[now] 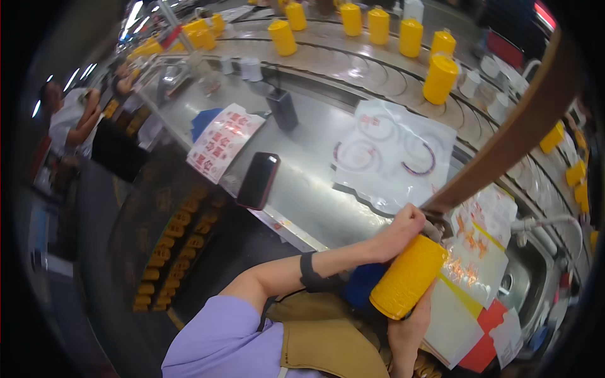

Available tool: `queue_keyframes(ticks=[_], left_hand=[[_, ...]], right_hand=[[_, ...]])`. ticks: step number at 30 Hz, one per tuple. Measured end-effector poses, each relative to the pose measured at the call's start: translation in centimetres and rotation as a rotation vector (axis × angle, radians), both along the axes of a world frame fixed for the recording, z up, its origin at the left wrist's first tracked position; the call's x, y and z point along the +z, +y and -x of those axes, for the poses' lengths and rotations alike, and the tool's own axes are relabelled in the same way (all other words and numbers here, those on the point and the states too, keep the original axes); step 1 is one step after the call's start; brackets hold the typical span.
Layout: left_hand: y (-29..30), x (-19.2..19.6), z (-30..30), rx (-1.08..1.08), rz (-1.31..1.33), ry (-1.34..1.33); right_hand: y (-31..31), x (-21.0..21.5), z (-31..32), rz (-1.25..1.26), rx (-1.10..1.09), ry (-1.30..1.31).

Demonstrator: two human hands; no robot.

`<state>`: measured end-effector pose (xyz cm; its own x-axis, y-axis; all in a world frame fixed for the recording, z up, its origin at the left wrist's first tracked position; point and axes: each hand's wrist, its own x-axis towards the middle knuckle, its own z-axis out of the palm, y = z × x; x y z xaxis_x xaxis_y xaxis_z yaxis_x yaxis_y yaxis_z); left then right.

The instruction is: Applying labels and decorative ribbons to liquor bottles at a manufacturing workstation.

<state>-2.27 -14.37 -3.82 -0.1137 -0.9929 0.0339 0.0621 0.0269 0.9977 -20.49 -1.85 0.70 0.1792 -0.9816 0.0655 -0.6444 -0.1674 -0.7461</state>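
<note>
A yellow jar point(409, 277) with a textured, shiny surface is tilted in front of me, its narrower greyish end pointing up and away. My right hand point(411, 324) supports it from below and the right side, the fingers partly hidden behind it. Up by the narrow end is my left hand point(403, 230), its fingers curled closed; the jar and the hand itself hide what they grip. Just beyond, a wet white sheet point(394, 148) with curved coloured decal strips lies on the metal table point(309, 183).
A wooden post point(510, 138) slants close past my hands. Decal sheets point(479, 264) and a sink with a tap point(548, 220) are at right. A phone point(258, 179) and a dark holder point(282, 108) stand left. Yellow jars point(441, 79) line a conveyor behind; co-workers point(79, 120) are far left.
</note>
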Motion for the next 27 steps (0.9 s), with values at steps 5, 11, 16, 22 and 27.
queue_keyframes(ticks=[5, 11, 16, 22, 27], left_hand=[[0.0, -0.3, -0.4, -0.206, -0.026, 0.171], [0.0, 1.8, -0.8, -0.168, -0.063, 0.053], [0.3, 3.3, -0.8, -0.138, -0.113, -0.052], [-0.3, 4.1, -0.3, -0.115, -0.031, -0.144], [0.3, 8.3, 0.9, -0.209, 0.453, -0.812]], right_hand=[[0.8, 2.2, 0.8, 0.206, 0.125, 0.281], [-0.2, 1.8, 0.0, 0.077, -0.042, 0.082], [0.5, 2.1, 0.4, 0.26, 0.107, 0.349], [0.5, 1.9, 0.8, 0.14, 0.038, 0.168], [0.4, 1.4, 1.0, 0.208, 0.096, 0.247]])
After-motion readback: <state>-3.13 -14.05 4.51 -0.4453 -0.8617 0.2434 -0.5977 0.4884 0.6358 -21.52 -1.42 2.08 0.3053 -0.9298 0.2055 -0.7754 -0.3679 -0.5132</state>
